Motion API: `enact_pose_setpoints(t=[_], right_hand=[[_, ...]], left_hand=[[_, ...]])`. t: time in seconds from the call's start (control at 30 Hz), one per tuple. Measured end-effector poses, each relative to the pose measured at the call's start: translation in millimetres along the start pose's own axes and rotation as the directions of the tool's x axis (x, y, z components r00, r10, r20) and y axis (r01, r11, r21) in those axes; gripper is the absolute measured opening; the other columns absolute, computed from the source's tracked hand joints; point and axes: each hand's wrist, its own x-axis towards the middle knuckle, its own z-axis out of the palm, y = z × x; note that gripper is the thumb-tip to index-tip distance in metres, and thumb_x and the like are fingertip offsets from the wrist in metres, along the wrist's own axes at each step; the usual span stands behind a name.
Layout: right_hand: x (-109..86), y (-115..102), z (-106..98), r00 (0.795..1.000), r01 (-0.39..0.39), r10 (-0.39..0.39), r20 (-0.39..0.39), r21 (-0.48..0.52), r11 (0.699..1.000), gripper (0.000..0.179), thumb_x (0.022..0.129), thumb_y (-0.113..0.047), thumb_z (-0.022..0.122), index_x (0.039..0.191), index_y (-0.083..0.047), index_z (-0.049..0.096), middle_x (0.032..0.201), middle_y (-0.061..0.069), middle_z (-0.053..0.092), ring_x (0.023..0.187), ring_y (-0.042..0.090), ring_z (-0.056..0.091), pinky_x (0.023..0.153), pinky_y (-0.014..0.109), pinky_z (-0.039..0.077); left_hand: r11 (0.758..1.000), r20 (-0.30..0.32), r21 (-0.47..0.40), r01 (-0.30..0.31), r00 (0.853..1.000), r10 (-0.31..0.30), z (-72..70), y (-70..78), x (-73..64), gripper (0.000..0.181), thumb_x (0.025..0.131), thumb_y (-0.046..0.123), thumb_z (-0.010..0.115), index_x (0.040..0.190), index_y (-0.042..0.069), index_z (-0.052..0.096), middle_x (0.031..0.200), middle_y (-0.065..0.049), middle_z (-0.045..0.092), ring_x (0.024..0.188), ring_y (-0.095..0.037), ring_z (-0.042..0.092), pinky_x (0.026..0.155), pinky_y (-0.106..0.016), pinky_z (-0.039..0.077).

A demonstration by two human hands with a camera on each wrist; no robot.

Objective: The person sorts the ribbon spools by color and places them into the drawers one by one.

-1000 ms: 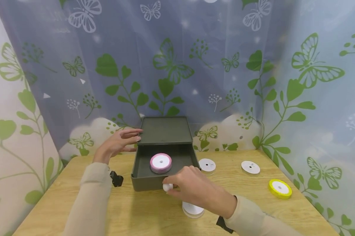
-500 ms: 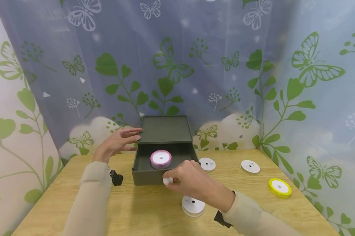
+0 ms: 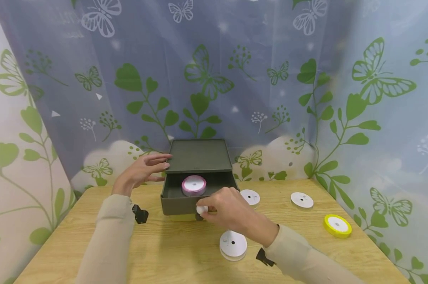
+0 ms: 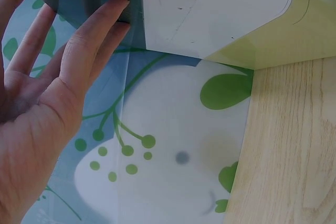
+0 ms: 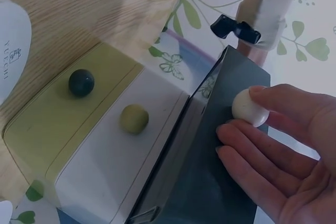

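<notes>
A small drawer box [image 3: 200, 156] with a dark green top stands on the table. Its dark green top drawer [image 3: 180, 206] is pulled partway out, and a pink-edged ribbon spool [image 3: 194, 184] lies inside. My right hand [image 3: 228, 209] pinches the drawer's round white knob [image 5: 249, 108] between thumb and fingers. At the box's upper left edge, my left hand [image 3: 141, 172] rests its outstretched fingertips against the side. Under the green drawer, the right wrist view shows a white drawer with a yellow knob [image 5: 134, 118] and a yellow drawer with a dark knob [image 5: 81, 83].
A white spool [image 3: 233, 243] lies in front of the box. Two more white spools, one beside the box [image 3: 250, 197] and one farther right [image 3: 301, 200], lie near a yellow ribbon spool [image 3: 337, 226]. A patterned curtain [image 3: 256, 90] hangs behind the table.
The green drawer has slid inward, away from me, with my right hand on its knob and the pink spool riding along. The yellow drawer front now shows below. My left hand stays put.
</notes>
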Motion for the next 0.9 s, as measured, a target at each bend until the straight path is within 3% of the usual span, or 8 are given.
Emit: enact_pose_setpoints(t=[0.4, 0.63, 0.9], right_hand=[[7.3, 16.3, 12.1, 1.000, -0.013, 0.013, -0.022, 0.002, 1.000, 0.015, 0.088, -0.013, 0.082, 0.103, -0.014, 0.083, 0.082, -0.002, 0.080, 0.060, 0.003, 0.067, 0.052, 0.008, 0.045], [13.9, 22.6, 16.7, 0.999, -0.004, 0.003, -0.041, -0.012, 1.000, 0.014, 0.088, -0.012, 0.079, 0.101, -0.015, 0.083, 0.077, -0.003, 0.078, 0.059, 0.002, 0.064, 0.051, 0.009, 0.042], [21.9, 33.4, 20.2, 0.998, -0.055, 0.055, 0.018, -0.012, 0.998, 0.019, 0.091, -0.016, 0.080, 0.110, -0.014, 0.082, 0.091, 0.001, 0.082, 0.072, 0.011, 0.076, 0.054, 0.015, 0.054]], left_hand=[[1.000, 0.009, -0.011, 0.008, 1.000, -0.008, -0.1, 0.0, 0.5, 0.065, 0.103, 0.025, 0.066, 0.159, 0.008, 0.038, 0.169, -0.019, 0.026, 0.155, -0.042, 0.030, 0.114, -0.055, 0.051], [1.000, 0.005, -0.011, 0.003, 1.000, -0.003, -0.3, -0.4, 0.4, 0.065, 0.103, 0.026, 0.066, 0.159, 0.008, 0.039, 0.169, -0.019, 0.027, 0.154, -0.042, 0.030, 0.119, -0.063, 0.043], [1.000, -0.008, 0.016, 0.008, 1.000, -0.008, 0.3, 0.0, -0.7, 0.065, 0.103, 0.029, 0.067, 0.158, 0.009, 0.040, 0.168, -0.019, 0.030, 0.153, -0.042, 0.032, 0.113, -0.055, 0.052]])
